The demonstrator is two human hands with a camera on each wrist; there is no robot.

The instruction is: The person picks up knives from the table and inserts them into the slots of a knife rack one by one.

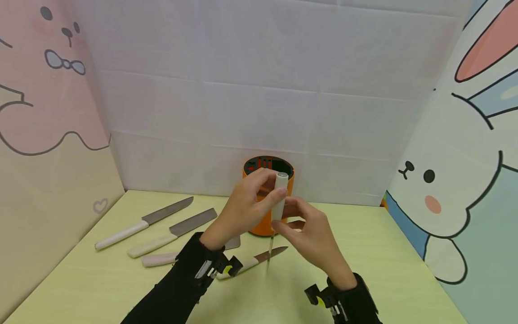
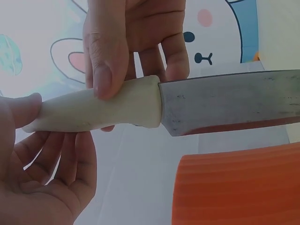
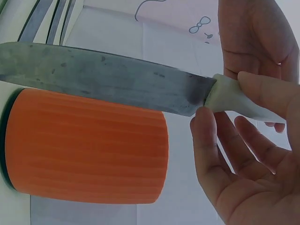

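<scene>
Both hands hold one kitchen knife (image 1: 279, 198) upright, its blade (image 3: 108, 70) pointing down and its pale handle (image 2: 93, 110) on top. My left hand (image 1: 252, 202) pinches the upper part of the handle near its butt. Lower down, close to where the blade begins, the thumb and fingers of my right hand (image 1: 313, 231) grip the handle. Just behind the knife stands an orange ribbed cylindrical holder (image 1: 263, 227), partly covered by the hands; red shapes show inside its dark top. In both wrist views the blade runs alongside the orange wall.
On the pale table (image 1: 356, 252) to the left lie a long knife (image 1: 167, 211), a broad-bladed knife (image 1: 194, 223) and a pinkish-handled knife (image 1: 158, 260) partly hidden by my left forearm. A small knife (image 1: 278, 252) lies below the held blade. A white sheet (image 1: 210, 112) hangs behind.
</scene>
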